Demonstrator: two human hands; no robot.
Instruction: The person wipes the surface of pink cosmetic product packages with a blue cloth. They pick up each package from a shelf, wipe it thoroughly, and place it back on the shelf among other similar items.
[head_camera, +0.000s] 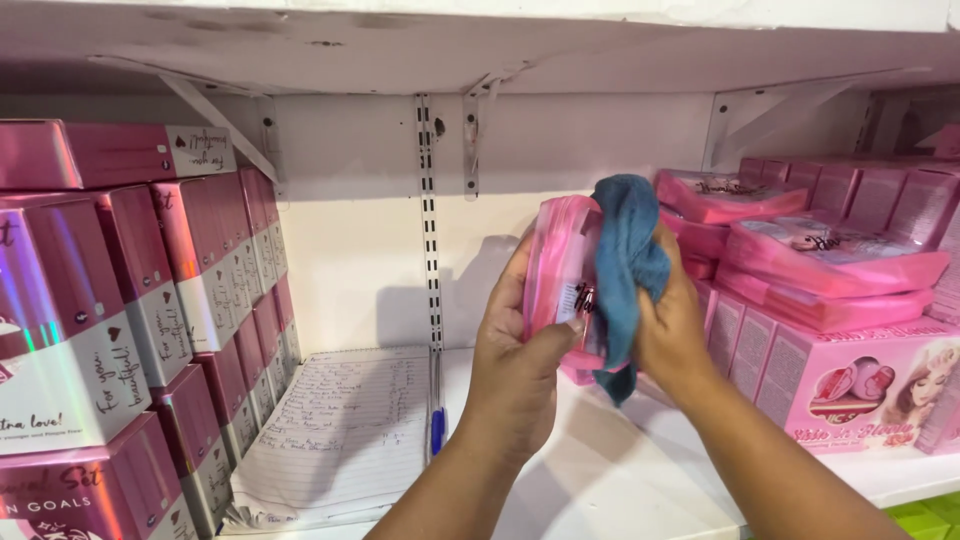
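Fingers (520, 270) of the left hand (515, 375) wrap around a pink pouch (560, 275) and grip it, with the thumb pressed on its front side. This pouch is held up in the air above the white shelf (620, 480), near the middle of it and not touching it. On the other side, the right hand (672, 330) is closed around a blue cloth (628, 260). That cloth lies against the right side of the pouch and a bit of it hangs down below the hand. Both hands are close together, with the pouch and the cloth between them. At the left end of the shelf stand tall stacks of shiny pink boxes (110, 330), packed side by side right up to the left edge. Flat on the shelf, just beside those boxes, lies an open notebook (340, 430) with lined pages full of writing. A blue pen (437, 425) lies along the right edge of the notebook. At the right end of the shelf sit more pink packs (820, 260), piled on top of pink boxes (860, 385) with a picture on the front. Behind it all is a white wall with a metal rail (430, 220) that runs up and down.
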